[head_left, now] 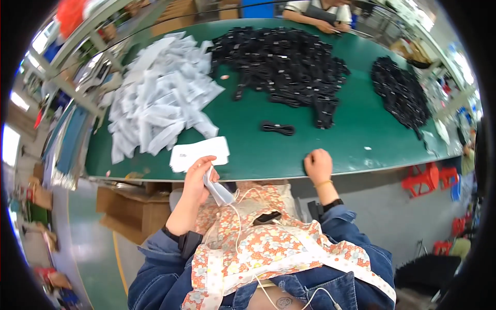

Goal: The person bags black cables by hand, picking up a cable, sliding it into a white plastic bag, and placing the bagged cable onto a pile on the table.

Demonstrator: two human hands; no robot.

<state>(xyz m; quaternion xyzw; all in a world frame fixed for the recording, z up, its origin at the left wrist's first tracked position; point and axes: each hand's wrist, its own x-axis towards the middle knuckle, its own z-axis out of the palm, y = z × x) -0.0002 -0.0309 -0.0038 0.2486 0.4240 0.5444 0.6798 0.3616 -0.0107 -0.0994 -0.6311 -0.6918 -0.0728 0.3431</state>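
1. Gripping with the left hand (199, 178), closed thumb against fingers, a whitish translucent pouch (221, 194); holding it tilted at the near edge of the table (248, 160), lower end slanting down toward the lap.
2. Curling the right hand (318, 164) into a loose fist at the same edge, well apart from the left. Cannot tell whether anything is held inside; noted something dark at the finger side.
3. Just beyond the left hand, lying flat on the table: a spread of white slips (200, 154). Overlapped by fingertips in this view; contact, cannot tell.
4. Farther in, between and beyond both hands: a single bundled black cable (277, 128), lying apart from the rest.
5. At left, piled high: a heap of whitish pouches (165, 98).
6. Across the middle and far side: a large heap of black cables (279, 64).
7. Toward the right end: a smaller heap of black cables (400, 93).
8. At the far edge: a co-worker's hands (330, 27), brought close together.
9. Off the table, on the floor at right: red stools (421, 181); below the left side, a brown carton (137, 209).
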